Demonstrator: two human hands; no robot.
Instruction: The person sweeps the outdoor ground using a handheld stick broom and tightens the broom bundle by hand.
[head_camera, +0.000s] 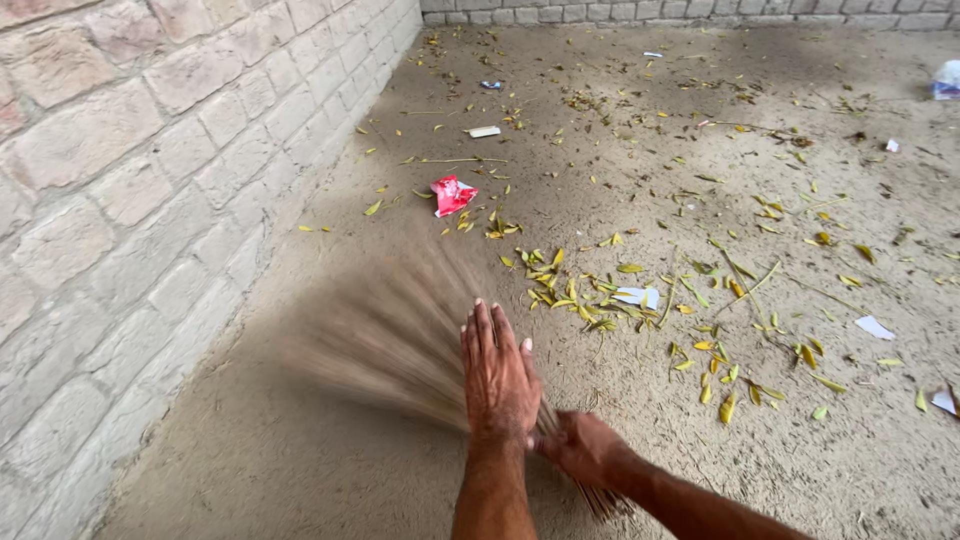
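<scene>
A broom (400, 340) is gripped at its bound end by the right hand (583, 447), fingers closed round it. The left hand (497, 375) is laid flat and open on top, arm extended forward. The bristles are blurred, fanned ahead-left of the hands. Leaves (580, 290) are scattered just beyond.

Both forearms reach in from the near edge. The left hand (498, 372) lies palm down, its fingers (487, 325) straight, close together and pointing far. The right hand (582, 446) sits just right of it, nearer, closed in a fist, knuckles up.
</scene>
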